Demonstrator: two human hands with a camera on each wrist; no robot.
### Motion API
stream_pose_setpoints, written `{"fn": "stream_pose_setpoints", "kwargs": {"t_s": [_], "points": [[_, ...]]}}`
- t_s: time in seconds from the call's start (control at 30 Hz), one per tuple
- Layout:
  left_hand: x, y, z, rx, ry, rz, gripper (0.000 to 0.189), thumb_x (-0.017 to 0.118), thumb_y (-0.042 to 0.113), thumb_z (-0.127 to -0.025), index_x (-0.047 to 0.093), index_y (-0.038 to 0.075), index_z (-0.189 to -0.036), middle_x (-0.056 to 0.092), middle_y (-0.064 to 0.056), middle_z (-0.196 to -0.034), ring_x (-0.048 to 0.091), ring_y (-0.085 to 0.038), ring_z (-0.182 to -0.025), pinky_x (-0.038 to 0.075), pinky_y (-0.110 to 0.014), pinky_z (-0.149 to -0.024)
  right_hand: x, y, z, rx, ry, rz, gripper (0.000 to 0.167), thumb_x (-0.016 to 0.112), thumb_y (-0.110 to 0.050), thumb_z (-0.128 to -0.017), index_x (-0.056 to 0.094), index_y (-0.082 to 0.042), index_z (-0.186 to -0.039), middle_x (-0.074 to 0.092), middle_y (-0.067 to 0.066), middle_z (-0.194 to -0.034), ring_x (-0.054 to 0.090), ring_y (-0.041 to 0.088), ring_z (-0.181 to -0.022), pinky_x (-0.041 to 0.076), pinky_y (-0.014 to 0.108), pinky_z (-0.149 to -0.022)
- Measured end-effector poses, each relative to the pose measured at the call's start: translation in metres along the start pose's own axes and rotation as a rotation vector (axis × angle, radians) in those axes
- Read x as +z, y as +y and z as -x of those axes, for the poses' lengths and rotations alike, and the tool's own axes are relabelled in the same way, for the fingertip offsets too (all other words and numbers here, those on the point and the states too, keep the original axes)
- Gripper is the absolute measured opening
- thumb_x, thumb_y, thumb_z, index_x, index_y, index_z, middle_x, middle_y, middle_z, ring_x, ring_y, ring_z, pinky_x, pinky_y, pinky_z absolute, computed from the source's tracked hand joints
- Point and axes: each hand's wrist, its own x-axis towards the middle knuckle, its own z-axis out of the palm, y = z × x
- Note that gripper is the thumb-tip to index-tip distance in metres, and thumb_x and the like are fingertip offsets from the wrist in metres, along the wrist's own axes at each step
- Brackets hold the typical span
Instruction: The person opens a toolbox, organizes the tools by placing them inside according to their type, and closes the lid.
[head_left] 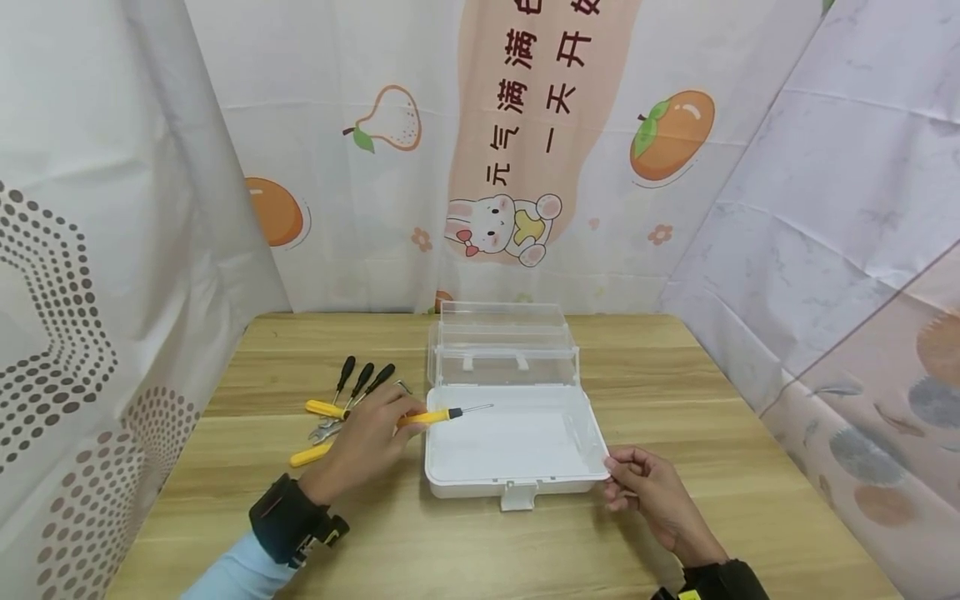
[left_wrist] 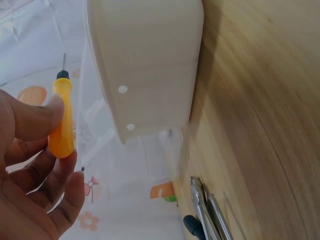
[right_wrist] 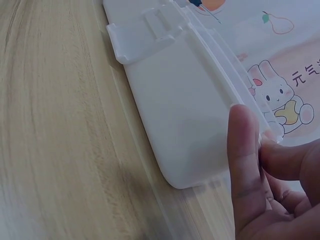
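In the head view my left hand (head_left: 371,442) pinches a screwdriver with a yellow handle (head_left: 437,417), its thin shaft pointing right over the inside of a white plastic box (head_left: 472,490). The left wrist view shows thumb and fingertips around the yellow handle, beside the box's side wall (left_wrist: 150,65). The box's clear lid (head_left: 502,367) stands raised at the back, and its front latch (head_left: 518,497) hangs down. My right hand (head_left: 654,496) grips the front right corner of the box, with thumb and fingers at the rim in the right wrist view.
Left of the box lie several tools: black-handled screwdrivers (head_left: 361,379), a yellow handle (head_left: 326,409), another yellow handle (head_left: 309,455) and metal wrenches (head_left: 324,432), partly hidden by my left hand. The wooden table (head_left: 705,408) is bordered by printed curtains (head_left: 337,208) at back and sides.
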Motion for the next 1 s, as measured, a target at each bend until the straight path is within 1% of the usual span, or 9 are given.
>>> {"fn": "stream_pose_setpoints", "kwargs": {"t_s": [0.1, 0.3, 0.4, 0.57, 0.73, 1.0], "points": [[0.0007, 0.0012, -0.0012, 0.003, 0.002, 0.004, 0.021, 0.087, 0.015, -0.085, 0.077, 0.01, -0.103, 0.061, 0.005, -0.094, 0.05, -0.009, -0.084, 0.048, -0.025, -0.07, 0.0001, 0.0, -0.0005, -0.005, 0.0, -0.011, 0.031, 0.063, -0.007, -0.103, 0.052, 0.013, -0.124, 0.069, 0.01, -0.088, 0.067, 0.014, -0.07, 0.06, 0.031, -0.063], [0.0009, 0.0026, -0.0027, -0.024, -0.03, 0.003, 0.019, 0.086, 0.015, -0.086, 0.077, 0.012, -0.103, 0.063, 0.005, -0.097, 0.052, -0.009, -0.088, 0.051, -0.027, -0.075, -0.0013, 0.0009, -0.0012, 0.003, -0.002, -0.02, 0.029, 0.063, -0.008, -0.103, 0.054, 0.01, -0.123, 0.069, 0.009, -0.088, 0.067, 0.014, -0.071, 0.06, 0.031, -0.064], [0.001, 0.0037, -0.0034, -0.027, -0.041, 0.006, 0.018, 0.085, 0.015, -0.087, 0.077, 0.012, -0.103, 0.063, 0.005, -0.099, 0.053, -0.01, -0.09, 0.052, -0.028, -0.077, -0.0018, 0.0019, -0.001, 0.0, -0.004, -0.021, 0.027, 0.064, -0.009, -0.103, 0.055, 0.009, -0.121, 0.069, 0.009, -0.087, 0.067, 0.014, -0.071, 0.06, 0.031, -0.064], [0.0049, 0.0038, -0.0026, -0.004, -0.049, -0.012, 0.017, 0.085, 0.015, -0.087, 0.077, 0.013, -0.103, 0.062, 0.005, -0.097, 0.051, -0.01, -0.088, 0.051, -0.028, -0.076, -0.0012, 0.0023, 0.0003, -0.002, -0.01, -0.021, 0.027, 0.064, -0.009, -0.103, 0.055, 0.009, -0.121, 0.069, 0.008, -0.087, 0.067, 0.014, -0.072, 0.06, 0.031, -0.064], [0.0078, 0.0044, -0.0031, 0.037, -0.048, -0.027, 0.017, 0.084, 0.015, -0.088, 0.077, 0.011, -0.103, 0.062, 0.004, -0.098, 0.053, -0.01, -0.088, 0.051, -0.027, -0.076, 0.0007, 0.0017, -0.0001, 0.017, 0.014, -0.009, 0.029, 0.064, -0.009, -0.103, 0.054, 0.01, -0.123, 0.068, 0.009, -0.088, 0.067, 0.015, -0.072, 0.06, 0.032, -0.064], [0.0103, 0.0077, -0.0036, 0.041, -0.05, -0.017, 0.017, 0.084, 0.016, -0.088, 0.077, 0.012, -0.103, 0.063, 0.004, -0.098, 0.052, -0.01, -0.088, 0.05, -0.028, -0.076, -0.0007, 0.0014, -0.0009, 0.01, 0.006, -0.005, 0.031, 0.063, -0.01, -0.103, 0.052, 0.011, -0.125, 0.067, 0.008, -0.089, 0.067, 0.015, -0.073, 0.06, 0.032, -0.065]]}}
